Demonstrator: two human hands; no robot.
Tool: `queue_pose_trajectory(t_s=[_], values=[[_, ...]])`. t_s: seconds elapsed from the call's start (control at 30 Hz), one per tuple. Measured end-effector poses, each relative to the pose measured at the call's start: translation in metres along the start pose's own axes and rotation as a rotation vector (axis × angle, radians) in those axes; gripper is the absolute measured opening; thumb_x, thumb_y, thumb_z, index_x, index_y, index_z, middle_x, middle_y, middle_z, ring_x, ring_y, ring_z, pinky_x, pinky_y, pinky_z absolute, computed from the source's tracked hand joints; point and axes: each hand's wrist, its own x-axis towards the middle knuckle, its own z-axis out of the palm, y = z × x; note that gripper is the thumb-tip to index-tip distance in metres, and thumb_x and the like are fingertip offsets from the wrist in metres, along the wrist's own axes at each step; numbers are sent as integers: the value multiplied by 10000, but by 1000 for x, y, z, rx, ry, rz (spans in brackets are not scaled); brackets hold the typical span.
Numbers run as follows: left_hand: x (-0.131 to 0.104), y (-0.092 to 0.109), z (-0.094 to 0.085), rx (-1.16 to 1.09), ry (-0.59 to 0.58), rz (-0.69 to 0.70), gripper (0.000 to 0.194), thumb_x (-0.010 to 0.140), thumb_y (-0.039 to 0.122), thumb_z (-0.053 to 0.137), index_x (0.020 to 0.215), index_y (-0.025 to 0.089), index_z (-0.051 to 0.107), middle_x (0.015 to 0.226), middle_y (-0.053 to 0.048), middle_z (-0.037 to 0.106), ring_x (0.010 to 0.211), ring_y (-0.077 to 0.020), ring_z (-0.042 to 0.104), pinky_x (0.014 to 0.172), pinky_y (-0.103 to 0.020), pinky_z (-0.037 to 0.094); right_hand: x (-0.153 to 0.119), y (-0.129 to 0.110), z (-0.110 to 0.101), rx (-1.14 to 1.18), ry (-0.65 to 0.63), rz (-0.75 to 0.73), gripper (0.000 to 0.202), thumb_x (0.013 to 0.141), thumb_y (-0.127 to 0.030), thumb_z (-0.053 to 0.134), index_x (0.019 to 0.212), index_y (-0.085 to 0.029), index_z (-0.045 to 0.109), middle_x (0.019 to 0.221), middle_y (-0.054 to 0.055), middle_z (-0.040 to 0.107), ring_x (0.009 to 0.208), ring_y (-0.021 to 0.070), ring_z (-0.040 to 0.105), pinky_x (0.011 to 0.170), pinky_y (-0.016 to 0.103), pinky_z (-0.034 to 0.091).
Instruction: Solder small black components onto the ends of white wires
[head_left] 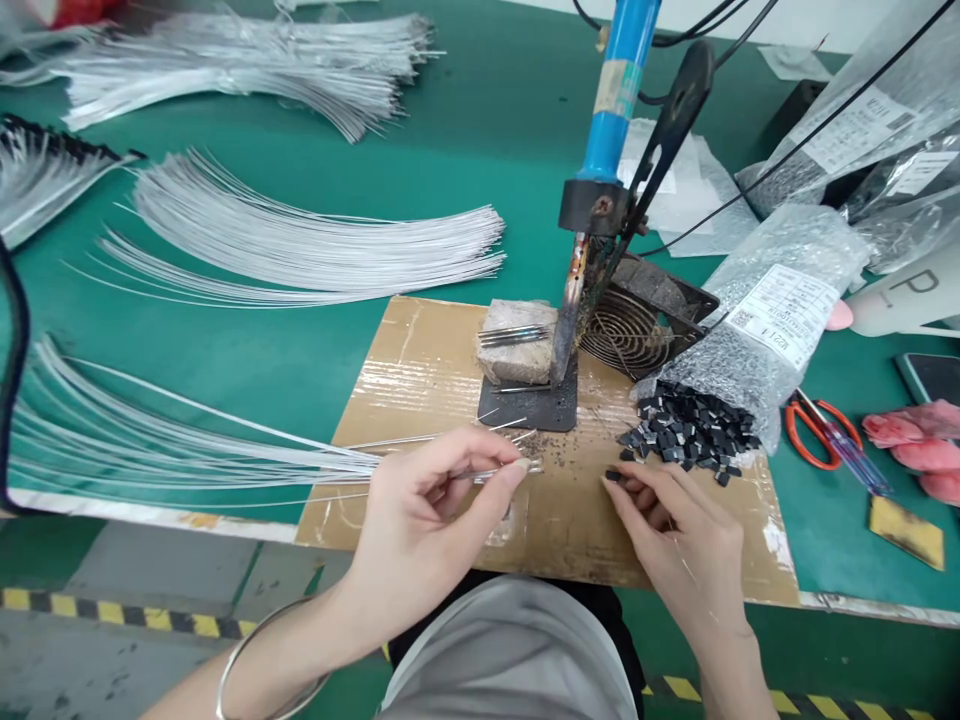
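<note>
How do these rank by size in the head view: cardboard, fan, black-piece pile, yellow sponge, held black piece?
1. Cardboard
2. Fan and black-piece pile: too alike to rank
3. Yellow sponge
4. Held black piece, in the right hand

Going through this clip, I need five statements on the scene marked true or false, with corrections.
1. The left hand holds thin white strands. True.
2. The right hand is empty. False: it pinches a small black piece.
3. A cardboard sheet covers part of the green tabletop. True.
4. The heap of black pieces lies nearer the left hand. False: the heap is nearer the right hand.
5. The soldering iron has a blue handle. True.
</note>
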Motion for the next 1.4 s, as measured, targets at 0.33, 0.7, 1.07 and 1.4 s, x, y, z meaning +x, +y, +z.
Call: queue_pose_trajectory(t_s=[0.33,0.7,1.07,1.4], values=[[3,-8,3,-16,11,24,104,852,148,682,799,218,736,635,48,655,469,-61,411,436,-196,299,-6,-11,10,-19,146,178,29,914,-226,716,942,-229,709,782,-35,696,571,69,630,576,183,526],[5,-12,3,113,-12,40,82,905,195,662,840,218,708,607,55,620,473,-72,446,461,-198,353,9,-36,14,457,145,353,83,870,-211,745,895,-273,794,842,-7,731,626,93,645,565,187,559],[7,-8,3,150,-57,28,116,921,204,635,818,203,686,627,37,631,501,-87,487,455,-213,343,16,-64,23,676,33,524,83,865,-267,748,792,-243,779,673,-23,633,503,77,521,436,193,419],[11,-10,2,9,-103,-69,119,915,204,637,811,210,694,668,29,649,570,-98,534,523,-195,418,22,-64,34,721,-35,317,162,877,-153,730,937,-282,807,777,-11,712,559,88,627,491,194,507]])
